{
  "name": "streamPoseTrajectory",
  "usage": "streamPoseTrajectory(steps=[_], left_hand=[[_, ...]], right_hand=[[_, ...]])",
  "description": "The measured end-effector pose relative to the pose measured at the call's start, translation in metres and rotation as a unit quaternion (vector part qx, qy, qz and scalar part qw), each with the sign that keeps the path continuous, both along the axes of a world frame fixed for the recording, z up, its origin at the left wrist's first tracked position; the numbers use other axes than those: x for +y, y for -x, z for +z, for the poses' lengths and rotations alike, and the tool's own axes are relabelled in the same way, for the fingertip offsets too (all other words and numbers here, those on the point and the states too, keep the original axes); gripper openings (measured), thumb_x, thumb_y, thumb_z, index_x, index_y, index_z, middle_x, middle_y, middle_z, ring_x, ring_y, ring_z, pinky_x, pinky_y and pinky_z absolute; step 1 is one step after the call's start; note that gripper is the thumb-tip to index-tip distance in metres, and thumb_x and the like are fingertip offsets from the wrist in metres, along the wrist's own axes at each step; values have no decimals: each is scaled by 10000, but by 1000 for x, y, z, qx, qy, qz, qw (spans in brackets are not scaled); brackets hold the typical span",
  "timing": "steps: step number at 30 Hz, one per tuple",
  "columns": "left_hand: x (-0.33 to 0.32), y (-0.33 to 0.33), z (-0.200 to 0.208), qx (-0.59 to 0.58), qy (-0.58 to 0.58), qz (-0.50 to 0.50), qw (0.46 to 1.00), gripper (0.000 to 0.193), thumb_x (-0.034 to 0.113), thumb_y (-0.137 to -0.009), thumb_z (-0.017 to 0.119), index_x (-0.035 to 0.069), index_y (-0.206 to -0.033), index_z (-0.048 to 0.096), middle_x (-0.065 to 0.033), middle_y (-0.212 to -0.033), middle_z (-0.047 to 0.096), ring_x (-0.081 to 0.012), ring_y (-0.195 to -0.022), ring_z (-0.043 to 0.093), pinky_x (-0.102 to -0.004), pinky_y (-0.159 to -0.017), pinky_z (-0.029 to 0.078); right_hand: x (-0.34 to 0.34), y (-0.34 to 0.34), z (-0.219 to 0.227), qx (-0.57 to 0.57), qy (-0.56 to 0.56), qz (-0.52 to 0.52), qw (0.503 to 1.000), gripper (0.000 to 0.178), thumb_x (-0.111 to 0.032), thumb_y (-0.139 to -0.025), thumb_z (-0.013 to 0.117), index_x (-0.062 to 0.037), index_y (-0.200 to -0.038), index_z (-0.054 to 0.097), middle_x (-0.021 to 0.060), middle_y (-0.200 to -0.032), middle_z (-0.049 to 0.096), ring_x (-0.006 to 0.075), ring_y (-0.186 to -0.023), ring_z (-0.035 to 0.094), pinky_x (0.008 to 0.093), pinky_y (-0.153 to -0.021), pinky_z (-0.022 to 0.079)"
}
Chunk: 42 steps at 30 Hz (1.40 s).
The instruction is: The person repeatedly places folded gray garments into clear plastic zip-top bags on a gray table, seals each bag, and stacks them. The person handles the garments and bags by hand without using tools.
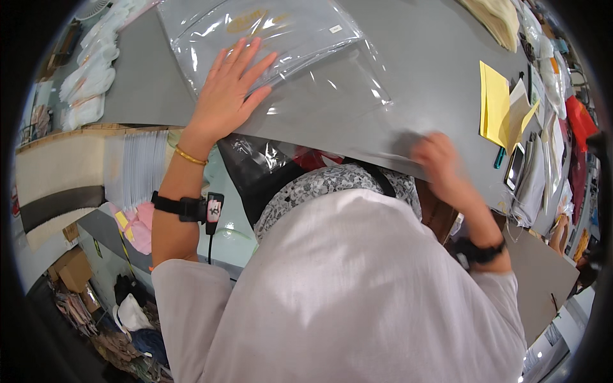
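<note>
A clear plastic bag [306, 35] with a grey content, a faded gold print and a small white label lies flat on the grey table [434, 70]. Its loose clear end spreads toward the table's near edge. My left hand [230, 92] rests on the bag with fingers spread, pressing nothing into its grasp. Over the near edge of the table, right of the bag, is my right hand [440, 156]. Motion smears its fingers, so whether it holds anything is hidden.
Yellow papers [495, 105] lie at the right, near a phone [514, 166] and a teal pen [499, 157]. White plastic bundles [89, 76] sit at the far left. Below them stands a stack of pale sheets [142, 167]. Cartons [75, 270] and cloth lie at lower left.
</note>
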<state>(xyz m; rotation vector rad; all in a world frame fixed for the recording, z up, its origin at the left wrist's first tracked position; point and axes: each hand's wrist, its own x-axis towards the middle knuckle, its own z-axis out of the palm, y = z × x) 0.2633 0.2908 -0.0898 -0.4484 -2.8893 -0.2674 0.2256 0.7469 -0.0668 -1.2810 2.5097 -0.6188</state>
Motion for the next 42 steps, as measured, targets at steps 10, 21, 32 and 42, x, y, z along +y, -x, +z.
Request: streamPoseTrajectory(steps=[10,21,32,42], left_hand=[[-39,-95,14,101,-84,48,990,645,-25,-834,617,75,-1462,509,-175,-1586,420,-425,-1477,368,-508,-1208,331],[-3,-123,-7,60,-200,75,975,245,103,-978,628,-26,-1180,677,-158,-1161,690,-332,-1040,688,-422,-916,563],[-24,-72,-19,-64,-647,423,632,218,178,-1033,639,-38,-1050,614,-52,-729,583,-155,-505,622,-256,-497,540],[-1,-42,16,90,12,215,972,587,195,-881,749,109,-1412,514,-159,-1517,420,-410,-1458,354,-596,-1179,313]], right_hand=[[82,34,36,128,-103,-191,968,396,-76,-851,754,-109,-1235,667,128,-993,646,343,-945,657,452,-814,533],[-116,145,-8,151,137,168,965,189,-145,-1004,582,-92,-1152,687,53,-1140,735,244,-1130,664,397,-1078,460],[-184,138,-37,171,83,-177,966,199,-252,-1027,582,-76,-949,628,51,-557,614,293,-568,612,392,-804,517],[-227,130,-6,317,77,-41,945,550,-373,-1003,601,-107,-1475,505,229,-1498,489,368,-1431,422,542,-1150,357]])
